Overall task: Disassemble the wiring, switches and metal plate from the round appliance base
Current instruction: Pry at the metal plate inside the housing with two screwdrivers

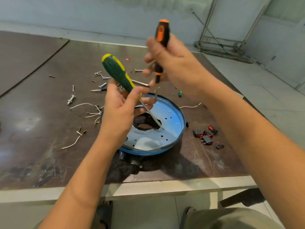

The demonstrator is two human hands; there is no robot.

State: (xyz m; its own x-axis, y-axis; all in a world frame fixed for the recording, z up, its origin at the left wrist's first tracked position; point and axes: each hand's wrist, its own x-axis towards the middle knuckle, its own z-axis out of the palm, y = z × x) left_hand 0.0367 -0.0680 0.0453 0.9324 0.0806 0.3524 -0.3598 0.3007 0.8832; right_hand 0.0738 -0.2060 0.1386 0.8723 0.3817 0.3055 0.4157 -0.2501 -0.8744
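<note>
**Q:** Where's the round appliance base (133, 162)?

**A:** By the table's (41, 146) front edge. The left hand (118, 109) grips a green screwdriver (118, 71), its tip at the metal plate's (173, 128) centre hole. The right hand (170, 61) clutches an orange screwdriver (162, 38).

**Q:** Advice?

**A:** Lever gently, working round the rim.

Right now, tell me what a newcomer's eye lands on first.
The left hand grips a green screwdriver, its tip at the rim of the middle hole in the blue base on the table. The right hand holds an orange screwdriver raised above it. Switches lie right of the base, while wires and screws are strewn to its left.
</note>
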